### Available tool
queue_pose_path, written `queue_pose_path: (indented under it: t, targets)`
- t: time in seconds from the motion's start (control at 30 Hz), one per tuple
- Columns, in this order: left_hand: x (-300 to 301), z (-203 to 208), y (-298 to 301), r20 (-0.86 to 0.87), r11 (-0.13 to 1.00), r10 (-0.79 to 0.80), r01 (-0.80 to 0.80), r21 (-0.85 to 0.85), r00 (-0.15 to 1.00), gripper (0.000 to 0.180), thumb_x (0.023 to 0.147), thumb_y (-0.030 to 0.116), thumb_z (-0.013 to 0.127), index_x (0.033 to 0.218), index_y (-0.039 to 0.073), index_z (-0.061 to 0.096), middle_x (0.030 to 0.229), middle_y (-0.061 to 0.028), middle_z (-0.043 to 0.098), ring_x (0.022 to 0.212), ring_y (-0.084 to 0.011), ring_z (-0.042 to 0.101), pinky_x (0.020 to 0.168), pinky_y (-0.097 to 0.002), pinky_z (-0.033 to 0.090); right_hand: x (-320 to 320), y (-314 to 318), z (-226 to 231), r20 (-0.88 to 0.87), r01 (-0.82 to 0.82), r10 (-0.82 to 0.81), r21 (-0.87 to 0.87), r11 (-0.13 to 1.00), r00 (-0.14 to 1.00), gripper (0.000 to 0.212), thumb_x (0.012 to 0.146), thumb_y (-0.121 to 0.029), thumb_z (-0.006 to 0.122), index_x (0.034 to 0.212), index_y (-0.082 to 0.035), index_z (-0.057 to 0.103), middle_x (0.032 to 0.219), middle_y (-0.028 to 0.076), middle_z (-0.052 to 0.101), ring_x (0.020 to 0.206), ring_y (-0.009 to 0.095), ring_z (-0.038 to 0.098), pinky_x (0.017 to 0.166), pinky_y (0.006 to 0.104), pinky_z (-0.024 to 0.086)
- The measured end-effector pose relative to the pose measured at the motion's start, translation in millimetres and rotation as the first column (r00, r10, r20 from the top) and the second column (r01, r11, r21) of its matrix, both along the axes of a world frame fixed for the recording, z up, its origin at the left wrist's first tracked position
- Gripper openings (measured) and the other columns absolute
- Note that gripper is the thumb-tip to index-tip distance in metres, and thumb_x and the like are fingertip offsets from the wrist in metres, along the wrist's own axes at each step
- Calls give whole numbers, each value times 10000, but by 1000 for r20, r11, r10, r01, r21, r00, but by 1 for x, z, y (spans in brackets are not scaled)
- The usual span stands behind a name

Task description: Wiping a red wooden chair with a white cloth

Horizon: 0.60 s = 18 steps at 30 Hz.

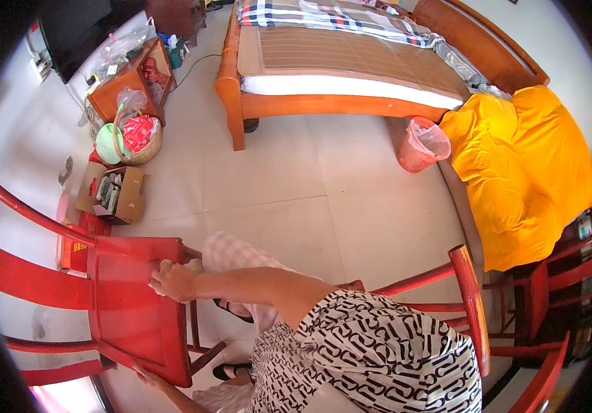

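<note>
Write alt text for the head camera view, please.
A red wooden chair has a person's curled right hand over its seat and left hand at the seat's edge. Beyond are a wooden bed, a lined pink wastebasket and a draped yellow cloth.

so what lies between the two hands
In the head view, a bare stretch of the red chair's seat lies between the right hand and the left hand.

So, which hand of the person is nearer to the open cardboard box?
The right hand. It is over the red chair, below and right of the cardboard box in the picture. The left hand is farther down, by the seat's lower edge.
</note>
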<state>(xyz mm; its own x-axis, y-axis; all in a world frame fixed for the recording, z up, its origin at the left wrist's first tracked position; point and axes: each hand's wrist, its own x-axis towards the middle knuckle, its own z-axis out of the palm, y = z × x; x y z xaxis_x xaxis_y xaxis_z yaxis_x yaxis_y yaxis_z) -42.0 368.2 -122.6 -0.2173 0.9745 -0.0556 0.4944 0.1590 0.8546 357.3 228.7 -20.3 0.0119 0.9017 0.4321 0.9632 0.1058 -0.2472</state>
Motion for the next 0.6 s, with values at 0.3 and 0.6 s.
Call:
queue_pose_path:
  t: [0.3, 0.6]
  targets:
    - [-2, 2, -23, 128, 992, -119, 121, -14, 985, 541, 1055, 401, 358, 1495, 92, 419, 1565, -184, 327, 1394, -322, 386, 1160, -404, 316, -16, 7, -11, -74, -55, 50, -57, 997, 996, 316, 856, -222, 553, 1153, -127, 600, 1061, 175, 586, 949, 397, 596, 684, 512, 568]
    - [9, 2, -42, 125, 987, 154, -159, 34, 980, 786, 922, 656, 513, 1421, 49, 478, 1342, -270, 569, 1251, -384, 547, 1046, -433, 412, -69, -2, -26, 100, -84, 74, 102, 991, 992, 352, 863, -192, 592, 1211, -147, 614, 975, 74, 551, 908, 317, 589, 608, 379, 588]
